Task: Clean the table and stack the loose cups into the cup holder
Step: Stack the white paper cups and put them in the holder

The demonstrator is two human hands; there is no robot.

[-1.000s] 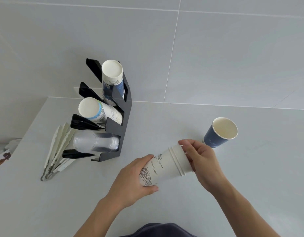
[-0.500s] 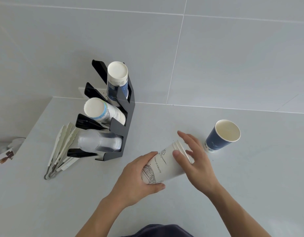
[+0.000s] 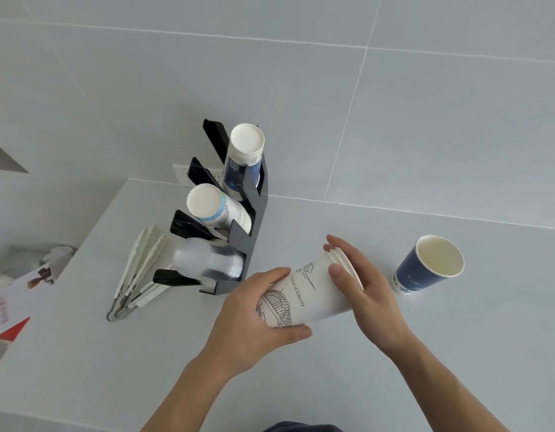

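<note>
Left hand [image 3: 254, 310]: you gripped the cups [image 3: 313, 291] at the base, steadying them.
Right hand [image 3: 369, 291]: your flat fingers [image 3: 347, 249] pressed the rims [image 3: 337, 257] to nest them.

Navy cup [image 3: 417, 275]; white stack [image 3: 319, 296] (inked drawings).

White tongs [image 3: 134, 272] — leaflet [image 3: 15, 302] far left

Clasps the base of the cup stack [image 3: 315, 291] with the left grip [image 3: 249, 321], thumb underneath. Presses the right grip [image 3: 371, 291] against its rims, fingers straight.
</note>
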